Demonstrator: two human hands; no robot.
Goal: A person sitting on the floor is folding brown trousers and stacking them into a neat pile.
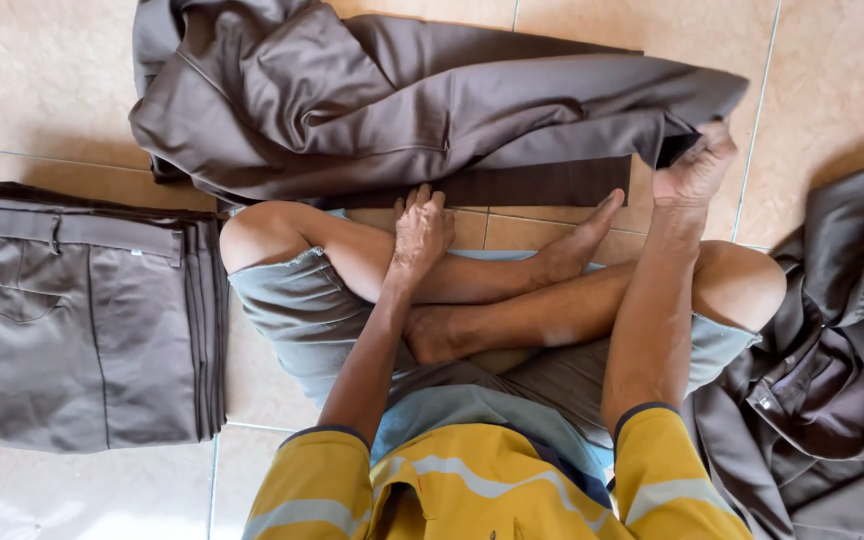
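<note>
I sit cross-legged on a tiled floor. A loose pair of brown trousers (402, 100) lies spread in front of my legs. My right hand (697, 165) grips the right end of that garment near its hem. My left hand (422, 230) rests fingers-down on my shin, at the near edge of the trousers, holding nothing.
A neat stack of folded brown trousers (82, 320) lies on my left. A heap of unfolded brown garments (832, 380) sits on my right. Beige floor tiles (52, 90) surround everything.
</note>
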